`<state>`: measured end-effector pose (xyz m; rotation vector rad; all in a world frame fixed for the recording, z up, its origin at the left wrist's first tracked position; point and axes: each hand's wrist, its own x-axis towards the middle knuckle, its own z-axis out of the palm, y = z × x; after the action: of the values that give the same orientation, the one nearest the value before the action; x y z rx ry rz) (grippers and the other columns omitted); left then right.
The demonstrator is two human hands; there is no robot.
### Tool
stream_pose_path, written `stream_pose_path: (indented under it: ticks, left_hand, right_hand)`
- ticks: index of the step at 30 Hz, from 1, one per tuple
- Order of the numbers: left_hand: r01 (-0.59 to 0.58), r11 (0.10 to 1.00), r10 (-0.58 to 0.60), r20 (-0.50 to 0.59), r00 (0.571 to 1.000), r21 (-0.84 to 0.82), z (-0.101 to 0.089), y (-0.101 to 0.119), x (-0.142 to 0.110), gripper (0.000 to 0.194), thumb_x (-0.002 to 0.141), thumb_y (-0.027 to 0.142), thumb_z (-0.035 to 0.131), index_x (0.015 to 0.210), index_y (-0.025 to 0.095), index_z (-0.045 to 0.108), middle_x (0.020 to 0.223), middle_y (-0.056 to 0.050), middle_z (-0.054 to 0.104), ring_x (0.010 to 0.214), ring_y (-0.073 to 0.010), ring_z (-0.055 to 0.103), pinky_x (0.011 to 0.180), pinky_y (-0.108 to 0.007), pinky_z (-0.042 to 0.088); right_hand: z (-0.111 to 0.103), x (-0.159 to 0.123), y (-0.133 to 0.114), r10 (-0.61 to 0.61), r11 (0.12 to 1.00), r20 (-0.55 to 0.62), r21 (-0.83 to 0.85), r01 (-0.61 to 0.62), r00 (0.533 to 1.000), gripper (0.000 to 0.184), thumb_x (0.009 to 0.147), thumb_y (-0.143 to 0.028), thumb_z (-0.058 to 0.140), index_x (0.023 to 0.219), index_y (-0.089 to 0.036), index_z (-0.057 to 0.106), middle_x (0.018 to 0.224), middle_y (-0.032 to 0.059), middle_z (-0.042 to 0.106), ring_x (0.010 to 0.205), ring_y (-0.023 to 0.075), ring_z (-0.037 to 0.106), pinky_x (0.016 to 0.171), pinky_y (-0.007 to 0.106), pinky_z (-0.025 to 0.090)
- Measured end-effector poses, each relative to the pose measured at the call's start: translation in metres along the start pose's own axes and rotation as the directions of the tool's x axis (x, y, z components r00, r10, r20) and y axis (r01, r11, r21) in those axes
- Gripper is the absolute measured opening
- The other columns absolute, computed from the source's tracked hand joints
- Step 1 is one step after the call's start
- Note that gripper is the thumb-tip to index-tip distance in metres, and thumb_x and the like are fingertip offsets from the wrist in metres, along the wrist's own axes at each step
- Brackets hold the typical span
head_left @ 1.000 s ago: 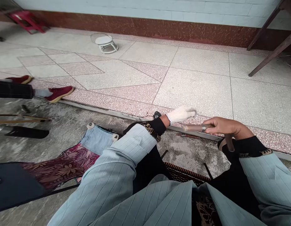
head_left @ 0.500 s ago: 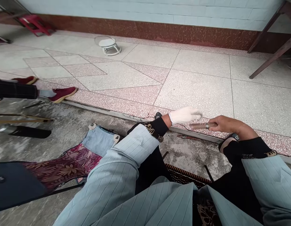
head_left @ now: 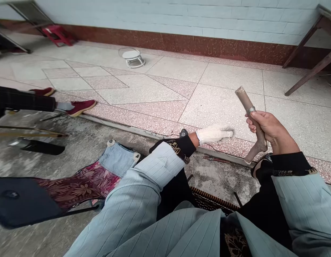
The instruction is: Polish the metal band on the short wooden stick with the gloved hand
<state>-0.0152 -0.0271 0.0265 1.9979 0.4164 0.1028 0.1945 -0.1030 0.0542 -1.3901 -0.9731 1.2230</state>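
My right hand (head_left: 269,128) is wrapped around a brown wooden stick (head_left: 244,99), raised and tilted above the tiled step. A band of coiled wire (head_left: 251,110) circles the stick just above my fingers, and its lower end bends like a knobbly branch. My left hand (head_left: 215,133), in a white knitted glove, is lower, over the step's edge. Its fingers are curled together; whatever they pinch is too small to make out. A thin dark wire (head_left: 212,145) runs along the edge below the glove. On the concrete beneath lies a slim reddish tool (head_left: 216,159).
A folding chair with patterned cloth (head_left: 82,185) stands at my left. Beyond it are another person's red shoe (head_left: 83,107) and a black cylinder (head_left: 46,146). A white stool (head_left: 133,58), a red stool (head_left: 58,35) and a wooden table leg (head_left: 301,76) stand on the tiles.
My right hand has lifted and turned the stick from nearly level by the glove to steeply tilted, apart from it. My left hand has barely moved. The view has shifted slightly.
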Motion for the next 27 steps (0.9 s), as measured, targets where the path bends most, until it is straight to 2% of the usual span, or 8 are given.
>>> stream_pose_path:
  ticks: [4, 10, 13, 15, 16, 19, 22, 27]
  left_hand:
    - [-0.058, 0.989, 0.054, 0.029, 0.998, 0.134, 0.0, 0.006, -0.007, 0.032, 0.094, 0.042, 0.043, 0.092, 0.016, 0.062, 0.077, -0.002, 0.059, 0.065, -0.011, 0.049, 0.061, -0.024, 0.039]
    - [-0.087, 0.913, 0.108, -0.032, 0.994, 0.399, -0.017, 0.01, -0.02, 0.029, 0.094, 0.034, 0.041, 0.091, 0.017, 0.065, 0.08, -0.004, 0.062, 0.073, -0.0145, 0.052, 0.068, -0.027, 0.038]
    - [-0.065, 0.85, 0.099, -0.036, 0.994, 0.523, -0.024, 0.003, -0.021, 0.029, 0.094, 0.032, 0.04, 0.093, 0.017, 0.065, 0.078, -0.003, 0.061, 0.069, -0.0141, 0.051, 0.067, -0.028, 0.036]
    - [-0.053, 0.855, 0.087, -0.043, 0.995, 0.516, -0.024, -0.002, -0.018, 0.028, 0.094, 0.032, 0.041, 0.093, 0.018, 0.065, 0.079, -0.003, 0.062, 0.069, -0.015, 0.052, 0.066, -0.029, 0.036]
    - [-0.05, 0.872, 0.083, -0.047, 0.995, 0.487, -0.022, -0.004, -0.017, 0.028, 0.094, 0.031, 0.041, 0.094, 0.018, 0.065, 0.08, -0.004, 0.063, 0.07, -0.0155, 0.053, 0.066, -0.03, 0.037]
    - [-0.043, 0.915, 0.07, -0.053, 0.996, 0.402, -0.014, -0.007, -0.014, 0.03, 0.097, 0.032, 0.037, 0.101, 0.02, 0.064, 0.08, -0.005, 0.065, 0.07, -0.0158, 0.055, 0.066, -0.031, 0.039]
    - [-0.053, 0.935, 0.07, -0.038, 0.997, 0.351, -0.005, -0.006, -0.015, 0.032, 0.098, 0.034, 0.035, 0.104, 0.021, 0.064, 0.077, -0.005, 0.065, 0.068, -0.0149, 0.055, 0.065, -0.03, 0.041]
    - [-0.104, 0.949, 0.083, 0.081, 0.993, 0.298, 0.005, 0.0, -0.018, 0.029, 0.096, 0.035, 0.041, 0.096, 0.021, 0.066, 0.076, -0.003, 0.064, 0.069, -0.0138, 0.053, 0.067, -0.027, 0.042]
  right_hand:
    - [0.002, 0.009, -0.002, -0.064, 0.949, -0.164, -0.314, 0.01, 0.984, 0.027, 0.079, -0.044, 0.064, 0.083, -0.017, 0.059, 0.064, 0.0002, 0.051, 0.05, 0.0099, 0.043, 0.047, 0.026, 0.035]
    - [-0.002, 0.011, 0.015, 0.184, 0.479, 0.062, -0.877, -0.035, 0.981, 0.028, 0.08, -0.045, 0.06, 0.086, -0.018, 0.066, 0.07, 0.0038, 0.059, 0.059, 0.0148, 0.05, 0.053, 0.029, 0.035]
    - [0.007, -0.002, 0.017, 0.436, 0.52, 0.396, -0.844, 0.133, 0.808, 0.026, 0.081, -0.043, 0.06, 0.082, -0.018, 0.065, 0.066, 0.0006, 0.055, 0.057, 0.0123, 0.045, 0.053, 0.027, 0.032]
    - [0.013, -0.014, 0.012, 0.448, 0.637, 0.57, -0.744, 0.201, 0.688, 0.025, 0.082, -0.043, 0.06, 0.082, -0.018, 0.065, 0.062, -0.0024, 0.05, 0.055, 0.0101, 0.041, 0.053, 0.026, 0.03]
    - [0.015, -0.019, 0.008, 0.395, 0.698, 0.613, -0.684, 0.21, 0.685, 0.025, 0.083, -0.043, 0.06, 0.084, -0.018, 0.064, 0.063, -0.003, 0.049, 0.055, 0.0096, 0.04, 0.053, 0.025, 0.03]
    - [0.015, -0.026, -0.002, 0.16, 0.865, 0.543, -0.48, 0.148, 0.824, 0.026, 0.085, -0.043, 0.06, 0.087, -0.018, 0.06, 0.066, -0.0031, 0.049, 0.054, 0.0085, 0.042, 0.053, 0.024, 0.032]
    - [0.011, -0.02, -0.002, 0.009, 0.948, 0.276, -0.308, 0.08, 0.961, 0.027, 0.084, -0.044, 0.059, 0.084, -0.018, 0.054, 0.065, -0.0029, 0.049, 0.049, 0.008, 0.041, 0.049, 0.025, 0.033]
    - [0.005, 0.001, 0.016, -0.025, 0.829, -0.069, -0.558, -0.018, 0.997, 0.026, 0.082, -0.045, 0.058, 0.079, -0.019, 0.054, 0.062, -0.0004, 0.051, 0.05, 0.0114, 0.045, 0.05, 0.027, 0.036]
